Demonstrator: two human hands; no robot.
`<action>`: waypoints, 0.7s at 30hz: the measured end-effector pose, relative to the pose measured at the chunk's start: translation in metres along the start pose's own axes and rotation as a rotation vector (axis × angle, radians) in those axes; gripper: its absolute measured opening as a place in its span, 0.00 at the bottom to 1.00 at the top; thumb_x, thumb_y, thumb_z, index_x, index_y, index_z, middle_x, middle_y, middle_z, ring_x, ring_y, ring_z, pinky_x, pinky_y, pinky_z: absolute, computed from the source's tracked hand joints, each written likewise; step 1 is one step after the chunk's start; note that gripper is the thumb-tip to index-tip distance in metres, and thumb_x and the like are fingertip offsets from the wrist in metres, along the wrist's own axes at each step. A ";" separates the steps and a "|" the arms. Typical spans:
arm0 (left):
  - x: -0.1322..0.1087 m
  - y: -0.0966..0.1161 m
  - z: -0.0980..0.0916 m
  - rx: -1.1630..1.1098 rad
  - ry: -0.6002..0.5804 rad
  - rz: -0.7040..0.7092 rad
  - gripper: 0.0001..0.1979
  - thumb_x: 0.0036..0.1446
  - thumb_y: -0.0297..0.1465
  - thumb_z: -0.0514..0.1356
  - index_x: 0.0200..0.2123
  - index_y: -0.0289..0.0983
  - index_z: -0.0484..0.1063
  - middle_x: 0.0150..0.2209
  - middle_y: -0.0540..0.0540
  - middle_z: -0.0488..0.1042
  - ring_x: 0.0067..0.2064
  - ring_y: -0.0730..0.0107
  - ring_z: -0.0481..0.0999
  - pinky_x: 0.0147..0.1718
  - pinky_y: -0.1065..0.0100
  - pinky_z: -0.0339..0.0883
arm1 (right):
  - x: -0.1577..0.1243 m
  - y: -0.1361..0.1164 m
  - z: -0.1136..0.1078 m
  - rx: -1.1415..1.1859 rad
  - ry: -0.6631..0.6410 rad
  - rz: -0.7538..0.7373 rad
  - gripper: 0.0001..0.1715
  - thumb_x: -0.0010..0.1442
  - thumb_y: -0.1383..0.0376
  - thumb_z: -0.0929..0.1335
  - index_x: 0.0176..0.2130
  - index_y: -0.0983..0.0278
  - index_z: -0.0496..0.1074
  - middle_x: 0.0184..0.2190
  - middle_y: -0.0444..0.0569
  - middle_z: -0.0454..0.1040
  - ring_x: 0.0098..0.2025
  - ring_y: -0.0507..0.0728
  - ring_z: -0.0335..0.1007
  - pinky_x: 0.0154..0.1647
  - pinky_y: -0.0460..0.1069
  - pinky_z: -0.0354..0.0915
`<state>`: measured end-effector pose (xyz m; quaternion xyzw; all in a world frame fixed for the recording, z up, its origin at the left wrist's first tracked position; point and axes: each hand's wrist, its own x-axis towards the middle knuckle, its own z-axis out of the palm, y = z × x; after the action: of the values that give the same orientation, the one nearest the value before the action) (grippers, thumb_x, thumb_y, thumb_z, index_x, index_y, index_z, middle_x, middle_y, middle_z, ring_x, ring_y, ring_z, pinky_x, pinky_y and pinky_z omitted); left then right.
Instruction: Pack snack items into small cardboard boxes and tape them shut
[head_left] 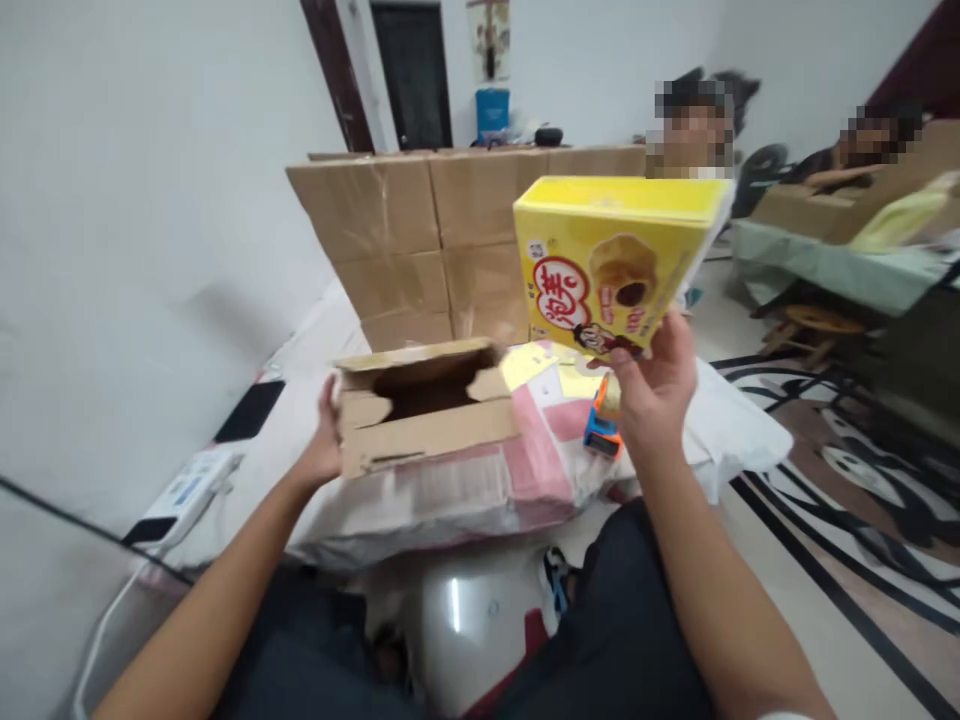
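Observation:
Raised in my right hand (664, 385) is a yellow snack box (592, 265) with red lettering and a picture of a filled puff. My thumb lies on its lower front and the fingers go underneath. My left hand (324, 440) grips the left end of a brown cardboard box (435, 432), its fingers partly hidden behind the edge. That carton has its top flaps apart, and its inside is dark. Below the snack box, an orange and blue tape dispenser (604, 425) rests on the table, partly covered by my right hand.
A stack of brown cartons (397, 210) stands along the table's far side. On the left of the white-covered table (300, 350) lie a black phone-like slab (251, 410) and a white power strip (184, 495). Two people sit beyond, near a wooden stool (814, 322).

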<state>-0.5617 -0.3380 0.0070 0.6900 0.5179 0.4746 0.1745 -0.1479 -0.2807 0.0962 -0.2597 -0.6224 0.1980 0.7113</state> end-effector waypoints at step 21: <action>0.018 0.026 0.030 0.094 -0.193 0.574 0.42 0.51 0.63 0.58 0.59 0.41 0.64 0.54 0.35 0.71 0.54 0.51 0.71 0.52 0.50 0.68 | 0.010 -0.004 0.012 -0.112 -0.422 -0.162 0.29 0.57 0.61 0.74 0.58 0.50 0.74 0.51 0.51 0.78 0.49 0.63 0.74 0.47 0.60 0.70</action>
<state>-0.5221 -0.3252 0.0195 0.8572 0.3043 0.4125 0.0497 -0.1584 -0.2769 0.1075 -0.2009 -0.7862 0.1551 0.5635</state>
